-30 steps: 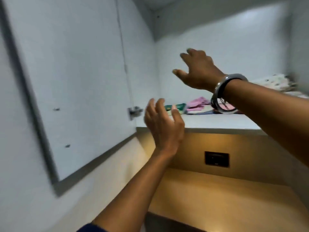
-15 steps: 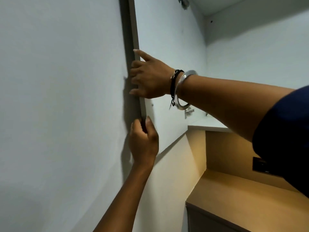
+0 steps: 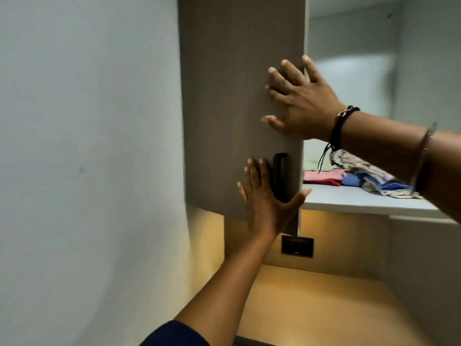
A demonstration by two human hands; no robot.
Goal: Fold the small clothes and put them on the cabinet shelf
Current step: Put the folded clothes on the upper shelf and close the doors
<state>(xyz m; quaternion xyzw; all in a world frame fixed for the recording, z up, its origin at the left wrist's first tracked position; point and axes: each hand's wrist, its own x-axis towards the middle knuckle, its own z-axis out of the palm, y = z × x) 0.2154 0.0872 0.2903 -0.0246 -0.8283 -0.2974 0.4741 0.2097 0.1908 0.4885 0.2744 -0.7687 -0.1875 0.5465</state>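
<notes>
The pale cabinet shelf (image 3: 369,201) carried a row of small clothes toward its back. A pink and red folded pile (image 3: 323,176) lay at the left, a blue piece (image 3: 350,180) beside it, and a patterned white garment (image 3: 381,179) sprawled rumpled at the right.

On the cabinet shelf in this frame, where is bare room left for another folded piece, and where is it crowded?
The shelf is bare along its front edge, from the door rightward. Farther back, the folded clothes and a printed heap crowd it. Both palms lie flat on the door: left hand beside the handle, right hand above.
</notes>
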